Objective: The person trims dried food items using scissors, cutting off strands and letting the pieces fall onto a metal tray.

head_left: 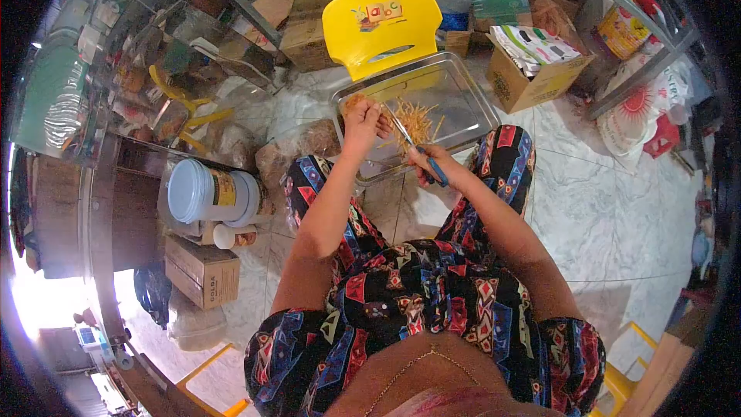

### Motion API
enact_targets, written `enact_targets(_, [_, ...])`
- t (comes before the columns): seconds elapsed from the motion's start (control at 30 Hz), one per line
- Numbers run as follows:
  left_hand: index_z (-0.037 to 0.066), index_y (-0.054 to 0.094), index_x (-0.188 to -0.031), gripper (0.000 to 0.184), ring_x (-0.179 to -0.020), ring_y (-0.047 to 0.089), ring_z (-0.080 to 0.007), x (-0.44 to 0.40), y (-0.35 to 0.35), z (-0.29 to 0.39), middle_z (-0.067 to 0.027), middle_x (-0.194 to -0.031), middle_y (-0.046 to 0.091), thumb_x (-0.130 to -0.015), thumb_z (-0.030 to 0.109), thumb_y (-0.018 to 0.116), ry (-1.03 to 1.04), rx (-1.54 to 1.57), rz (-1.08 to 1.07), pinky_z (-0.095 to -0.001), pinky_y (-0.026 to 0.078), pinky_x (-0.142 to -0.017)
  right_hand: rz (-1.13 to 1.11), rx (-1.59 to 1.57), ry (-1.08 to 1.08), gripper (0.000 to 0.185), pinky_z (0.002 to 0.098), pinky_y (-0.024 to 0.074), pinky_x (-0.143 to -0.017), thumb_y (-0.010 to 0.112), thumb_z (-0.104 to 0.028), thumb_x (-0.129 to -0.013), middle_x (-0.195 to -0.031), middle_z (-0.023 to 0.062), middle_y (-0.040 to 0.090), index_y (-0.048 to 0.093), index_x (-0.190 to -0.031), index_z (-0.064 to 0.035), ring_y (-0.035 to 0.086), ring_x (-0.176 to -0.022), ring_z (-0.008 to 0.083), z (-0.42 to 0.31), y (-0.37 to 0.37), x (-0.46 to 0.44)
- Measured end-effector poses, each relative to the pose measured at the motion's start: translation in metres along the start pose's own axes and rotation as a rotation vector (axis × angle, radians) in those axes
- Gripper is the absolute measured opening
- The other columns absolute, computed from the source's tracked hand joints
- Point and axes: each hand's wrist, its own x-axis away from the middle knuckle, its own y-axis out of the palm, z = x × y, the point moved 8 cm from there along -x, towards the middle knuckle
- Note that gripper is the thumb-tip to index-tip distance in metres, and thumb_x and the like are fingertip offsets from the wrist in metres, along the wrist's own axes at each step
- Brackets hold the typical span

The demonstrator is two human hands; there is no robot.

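My right hand (429, 165) is closed around the blue handles of a pair of scissors (402, 130), whose metal blades point up and left. Beside the blade tips, my left hand (361, 127) pinches an orange-brown piece (354, 102) of a material I cannot name for certain. Below both hands lies a clear rectangular tray (472, 91). A loose pile of thin yellowish-brown strips (417, 119) rests in its middle, right of the blades. Whether the blades are touching the piece is too small to tell.
Behind the tray stands a yellow chair (380, 22). An open carton (532, 81) with packets is at the right, near a metal shelf frame (641, 81). At my left are a light-blue bucket (191, 191), a white jar (225, 236) and a cardboard box (202, 272).
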Motion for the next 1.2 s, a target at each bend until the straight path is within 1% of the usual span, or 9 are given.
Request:
enact_targets(0.07, [0.002,0.046,-0.085,0.016,-0.052,0.056,-0.0143,0.001,-0.003,0.007,-0.0073,-0.063,0.053,-0.089,0.018,0.042,0.051,-0.026,0.041,-0.0243,0.045,-0.043,-0.014,-0.016,-0.007,0.047,0.0233,0.0423,-0.042,0.052,-0.050,-0.080,-0.055,0.0022,0.047,0.050,-0.076,-0.0033,0.050,-0.044,0.0106,0.000,0.000,0.000])
enact_targets(0.17, [0.002,0.046,-0.085,0.017,-0.052,0.056,-0.0145,0.001,-0.002,0.015,-0.0078,-0.063,0.054,-0.089,0.018,0.042,0.043,-0.004,-0.001,-0.0244,0.046,-0.043,-0.016,-0.020,-0.014,0.047,0.0232,0.0422,-0.042,0.052,-0.050,-0.079,-0.055,0.0022,0.047,0.051,-0.076,-0.0028,0.049,-0.044,0.0107,-0.002,0.001,0.001])
enact_targets(0.27, [0.002,0.045,-0.084,0.017,-0.052,0.056,-0.0147,0.006,0.003,0.019,-0.0084,-0.063,0.054,-0.089,0.018,0.042,0.037,-0.067,0.015,-0.0247,0.046,-0.044,-0.002,-0.027,-0.010,0.047,0.0235,0.0420,-0.041,0.052,-0.049,-0.079,-0.054,0.0023,0.047,0.051,-0.077,-0.0027,0.050,-0.044,0.0108,-0.006,0.001,0.003])
enact_targets(0.6, [0.002,0.044,-0.083,0.016,-0.052,0.056,-0.0144,-0.001,-0.006,0.012,-0.0080,-0.063,0.053,-0.089,0.017,0.041,0.050,-0.033,0.030,-0.0242,0.047,-0.043,-0.002,0.011,-0.023,0.047,0.0246,0.0409,-0.041,0.051,-0.051,-0.079,-0.053,0.0025,0.047,0.050,-0.077,-0.0033,0.050,-0.045,0.0113,-0.002,-0.001,0.001])
enact_targets(0.8, [0.004,0.044,-0.083,0.017,-0.052,0.056,-0.0140,0.002,0.003,0.010,-0.0073,-0.065,0.053,-0.090,0.019,0.041,0.084,-0.041,-0.038,-0.0240,0.047,-0.044,-0.005,-0.018,0.021,0.047,0.0239,0.0406,-0.041,0.052,-0.050,-0.079,-0.053,0.0015,0.046,0.050,-0.076,-0.0035,0.049,-0.044,0.0109,0.002,0.001,-0.001])
enact_targets(0.87, [0.004,0.045,-0.083,0.018,-0.053,0.057,-0.0146,0.003,0.010,0.004,-0.0074,-0.065,0.053,-0.089,0.020,0.042,0.034,-0.002,-0.121,-0.0251,0.047,-0.044,-0.004,-0.040,0.004,0.046,0.0235,0.0402,-0.041,0.053,-0.050,-0.079,-0.053,0.0016,0.046,0.050,-0.076,-0.0035,0.048,-0.044,0.0107,-0.004,0.001,0.002])
enact_targets(1.0, [0.004,0.045,-0.083,0.018,-0.054,0.057,-0.0157,0.002,0.010,0.001,-0.0077,-0.065,0.053,-0.089,0.021,0.042,0.019,0.020,-0.124,-0.0266,0.048,-0.045,-0.014,-0.087,0.008,0.045,0.0228,0.0392,-0.039,0.055,-0.048,-0.079,-0.053,0.0014,0.046,0.050,-0.076,-0.0033,0.047,-0.042,0.0100,-0.005,0.001,0.002])
enact_targets(1.13, [0.004,0.045,-0.082,0.018,-0.055,0.057,-0.0171,0.006,0.013,-0.005,-0.0086,-0.065,0.053,-0.089,0.021,0.043,-0.028,0.118,-0.103,-0.0280,0.048,-0.045,0.017,-0.093,0.003,0.043,0.0231,0.0376,-0.037,0.055,-0.046,-0.079,-0.054,0.0016,0.046,0.050,-0.075,-0.0036,0.046,-0.041,0.0098,-0.006,0.000,0.003])
enact_targets(1.2, [0.004,0.045,-0.081,0.018,-0.055,0.057,-0.0173,0.006,0.013,-0.009,-0.0088,-0.064,0.053,-0.089,0.020,0.043,-0.052,0.164,-0.095,-0.0282,0.048,-0.045,0.037,-0.049,0.020,0.040,0.0237,0.0356,-0.035,0.057,-0.044,-0.078,-0.051,0.0005,0.045,0.049,-0.070,-0.0055,0.044,-0.039,0.0097,-0.013,0.000,0.008])
